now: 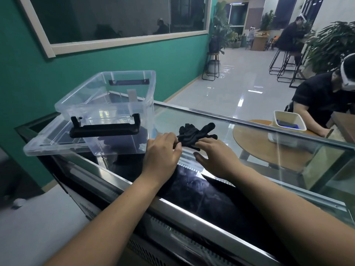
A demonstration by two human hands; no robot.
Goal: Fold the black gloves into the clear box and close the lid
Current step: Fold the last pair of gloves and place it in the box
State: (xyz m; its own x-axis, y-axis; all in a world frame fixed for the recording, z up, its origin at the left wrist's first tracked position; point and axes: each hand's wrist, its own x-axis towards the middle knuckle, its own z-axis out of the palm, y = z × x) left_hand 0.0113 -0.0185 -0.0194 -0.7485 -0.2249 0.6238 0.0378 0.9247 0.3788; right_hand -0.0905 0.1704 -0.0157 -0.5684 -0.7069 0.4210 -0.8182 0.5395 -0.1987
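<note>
The black gloves (194, 134) lie bunched on the glass top of a display counter (259, 143), fingers pointing away from me. My left hand (163, 148) pinches the near cuff edge of the gloves. My right hand (215, 152) rests on the near right part of them, fingertips on the fabric, thumb spread. The clear box (107, 104) stands open and empty to the left, black handle on its near side. It sits on its clear lid (44, 144), which lies flat beneath it.
A green wall with a window runs along the left. Behind the glass, a round wooden table (255, 141) carries a white tray (290, 120), and a seated person (322, 100) leans on it. Stools and plants stand farther back.
</note>
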